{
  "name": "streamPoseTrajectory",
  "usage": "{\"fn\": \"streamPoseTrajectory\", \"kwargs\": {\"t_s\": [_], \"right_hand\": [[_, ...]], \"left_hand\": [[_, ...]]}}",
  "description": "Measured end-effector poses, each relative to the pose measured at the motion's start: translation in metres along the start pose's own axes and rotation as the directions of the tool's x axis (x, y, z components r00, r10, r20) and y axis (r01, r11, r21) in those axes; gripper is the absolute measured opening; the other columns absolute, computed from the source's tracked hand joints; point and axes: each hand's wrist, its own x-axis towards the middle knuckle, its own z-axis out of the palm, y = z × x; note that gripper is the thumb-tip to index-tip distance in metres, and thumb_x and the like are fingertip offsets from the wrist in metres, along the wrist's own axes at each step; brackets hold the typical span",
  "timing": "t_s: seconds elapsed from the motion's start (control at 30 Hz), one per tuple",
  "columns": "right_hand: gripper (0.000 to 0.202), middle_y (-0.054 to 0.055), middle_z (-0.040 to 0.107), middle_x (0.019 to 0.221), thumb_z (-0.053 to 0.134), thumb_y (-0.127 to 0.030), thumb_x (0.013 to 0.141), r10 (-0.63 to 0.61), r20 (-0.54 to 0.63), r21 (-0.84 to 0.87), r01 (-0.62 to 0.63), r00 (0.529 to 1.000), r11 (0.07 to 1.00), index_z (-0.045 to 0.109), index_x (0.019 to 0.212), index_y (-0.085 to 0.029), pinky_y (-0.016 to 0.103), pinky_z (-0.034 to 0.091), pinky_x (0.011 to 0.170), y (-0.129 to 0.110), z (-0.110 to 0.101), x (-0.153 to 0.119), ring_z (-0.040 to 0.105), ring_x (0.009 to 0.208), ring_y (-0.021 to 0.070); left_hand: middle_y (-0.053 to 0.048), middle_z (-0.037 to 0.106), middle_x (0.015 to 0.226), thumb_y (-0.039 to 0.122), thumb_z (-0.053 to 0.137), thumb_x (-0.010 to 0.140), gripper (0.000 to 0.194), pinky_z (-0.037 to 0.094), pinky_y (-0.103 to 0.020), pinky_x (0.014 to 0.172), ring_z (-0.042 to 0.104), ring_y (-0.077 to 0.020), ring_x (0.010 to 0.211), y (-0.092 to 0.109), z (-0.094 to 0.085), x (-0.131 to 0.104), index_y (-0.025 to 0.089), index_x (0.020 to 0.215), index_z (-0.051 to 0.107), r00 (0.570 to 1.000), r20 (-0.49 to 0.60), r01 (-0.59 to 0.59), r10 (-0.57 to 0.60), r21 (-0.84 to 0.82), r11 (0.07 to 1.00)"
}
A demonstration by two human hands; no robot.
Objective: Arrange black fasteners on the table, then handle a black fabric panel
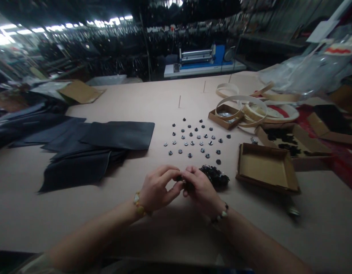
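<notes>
Counter (176, 95), broad and pale. Dark fabric pieces (87, 152) stacked at left; open cardboard tray (267, 167) at right. Small black fasteners (195, 139) set out in rows mid-counter, loose heap (217, 177) just beside the right hand (200, 186). Left hand (158, 188) and right hand meet fingertip to fingertip, pinching one small dark fastener piece (182, 179) between them. Probably light, rigid, easily dropped; best pinched by its rim.
</notes>
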Motion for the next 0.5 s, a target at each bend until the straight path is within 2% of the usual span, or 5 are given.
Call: {"fn": "streamPoseTrajectory", "kwargs": {"t_s": [0.1,0.17,0.27,0.33,0.5], "right_hand": [[0.055,-0.003,0.056,0.077,0.085,-0.032,0.064,0.167,0.042,0.085,-0.170,0.985,0.982,0.036,0.086,-0.020,0.013,0.038,0.043,0.006,0.005,-0.002,0.058,0.063,0.0073],[0.056,-0.004,0.055,0.078,0.087,-0.028,0.063,0.212,0.076,0.110,-0.220,0.974,0.969,0.038,0.088,-0.020,0.011,0.034,0.043,0.009,0.006,-0.003,0.057,0.063,0.0059],[0.057,-0.004,0.055,0.077,0.088,-0.028,0.063,0.202,0.102,0.125,-0.214,0.974,0.969,0.038,0.089,-0.020,0.011,0.029,0.042,0.011,0.005,-0.001,0.054,0.061,0.0044],[0.058,-0.004,0.056,0.077,0.089,-0.029,0.063,0.176,0.110,0.126,-0.189,0.978,0.974,0.038,0.088,-0.020,0.011,0.031,0.043,0.012,0.004,0.001,0.055,0.061,0.0049],[0.058,-0.005,0.055,0.074,0.089,-0.027,0.062,0.108,0.124,0.064,-0.116,0.986,0.991,0.036,0.083,-0.019,0.013,0.034,0.048,0.013,0.002,0.005,0.055,0.063,0.0061]], "left_hand": [[-0.006,0.065,0.101,0.018,0.061,0.091,0.017,0.049,-0.024,0.074,0.060,-0.0126,0.089,-0.013,-0.001,-0.015,0.018,0.108,0.058,0.999,-0.047,0.024,-0.028,-0.080,0.997],[-0.005,0.065,0.101,0.018,0.060,0.092,0.019,0.048,-0.023,0.073,0.059,-0.0121,0.089,-0.018,0.001,-0.022,0.019,0.110,0.058,0.995,-0.094,0.031,-0.045,-0.139,0.990],[-0.002,0.066,0.098,0.018,0.062,0.091,0.020,0.047,-0.021,0.071,0.058,-0.0107,0.085,-0.019,0.002,-0.025,0.021,0.110,0.058,0.989,-0.111,0.069,-0.094,-0.206,0.976],[-0.001,0.067,0.097,0.017,0.063,0.090,0.020,0.047,-0.021,0.071,0.058,-0.0105,0.085,-0.018,0.002,-0.025,0.022,0.109,0.059,0.989,-0.107,0.079,-0.103,-0.214,0.974],[-0.003,0.070,0.099,0.010,0.061,0.089,0.028,0.049,-0.023,0.082,0.062,-0.0117,0.091,-0.016,-0.001,-0.024,0.021,0.115,0.060,0.989,-0.124,0.046,-0.077,-0.237,0.970]]}}
